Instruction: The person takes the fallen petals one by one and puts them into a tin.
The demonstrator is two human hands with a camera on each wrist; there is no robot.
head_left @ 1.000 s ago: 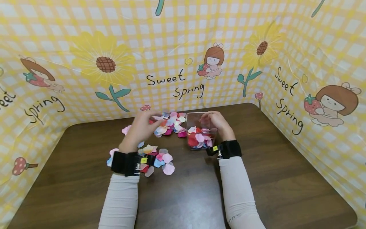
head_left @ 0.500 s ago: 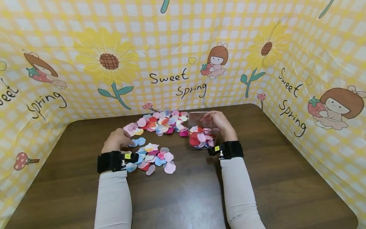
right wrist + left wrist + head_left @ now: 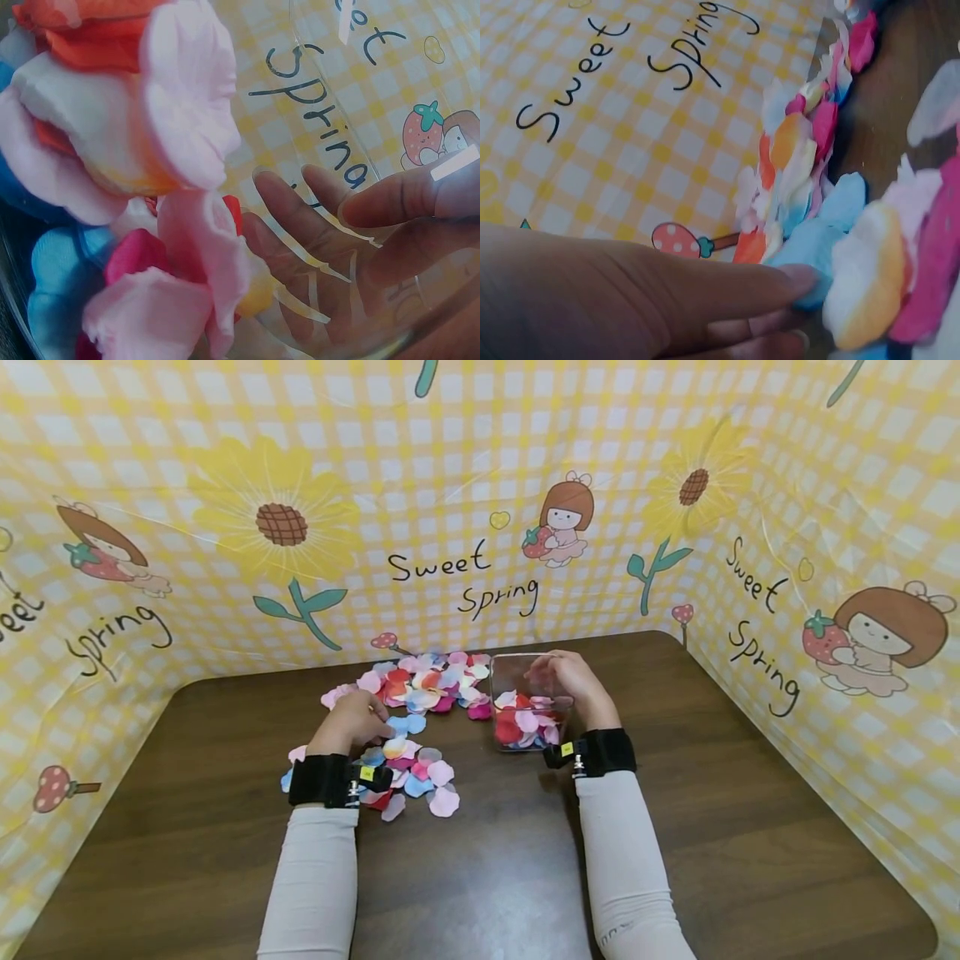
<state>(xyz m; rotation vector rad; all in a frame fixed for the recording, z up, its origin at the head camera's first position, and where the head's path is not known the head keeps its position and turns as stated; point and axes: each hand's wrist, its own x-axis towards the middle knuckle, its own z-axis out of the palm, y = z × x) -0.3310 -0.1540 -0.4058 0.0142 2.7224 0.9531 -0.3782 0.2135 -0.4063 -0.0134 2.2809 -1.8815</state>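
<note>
My left hand [image 3: 351, 720] pinches blue fabric petals [image 3: 407, 724] at its fingertips, low over the table between two groups of loose petals. In the left wrist view the index finger lies along a blue petal [image 3: 810, 251]; the thumb is hard to make out. A clear plastic box [image 3: 528, 703], partly filled with red, pink, white and blue petals [image 3: 527, 723], stands upright on the right. Around its far right side my right hand [image 3: 573, 685] holds it, and the right wrist view shows the fingers [image 3: 300, 225] through the clear wall.
A long heap of mixed petals [image 3: 427, 681] lies by the back edge, left of the box. Nearer, a second scattered group [image 3: 420, 772] sits beside the left wrist. A yellow checked cloth [image 3: 450, 485] walls in the brown table [image 3: 480, 877].
My left hand went from over the back heap down to the left, then came back right with the blue petals moving along. The right hand stays at the box.
</note>
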